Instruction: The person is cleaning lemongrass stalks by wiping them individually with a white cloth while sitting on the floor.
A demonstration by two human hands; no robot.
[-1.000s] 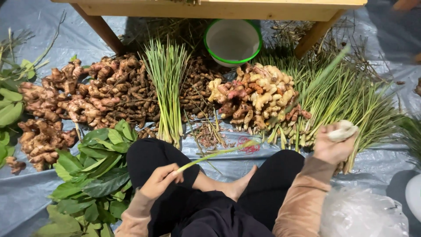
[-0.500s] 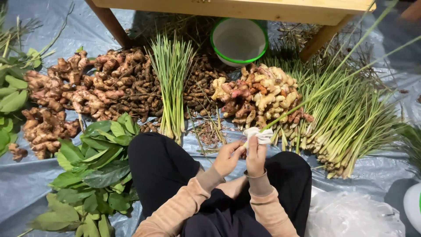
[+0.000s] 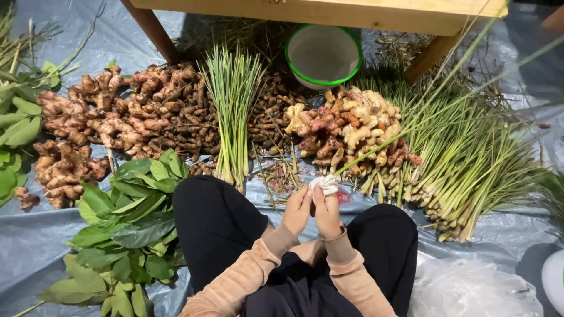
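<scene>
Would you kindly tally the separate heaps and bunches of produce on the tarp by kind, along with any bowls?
Ginger-like root heaps: 3 (left, centre-left, pale one at centre-right)
Lemongrass lots: 2 (upright bunch, big pile on the right)
Leaf piles: 2 (near the knee, far left)
Bowls: 1 (white with green rim)
Total: 8

Sleeves (image 3: pixel 252 273) peach-tan; trousers (image 3: pixel 217 226) black. Lemongrass stalk (image 3: pixel 376 149) pale white at base, green along its length. Bowl (image 3: pixel 323 56) white inside, bright green rim. Galangal pile (image 3: pixel 352 126) cream with pink patches. Ginger roots (image 3: pixel 111 117) reddish brown. Leaves (image 3: pixel 126 229) deep green. Tarp (image 3: pixel 35 240) grey-blue. Table (image 3: pixel 329 12) light yellowish wood.
</scene>
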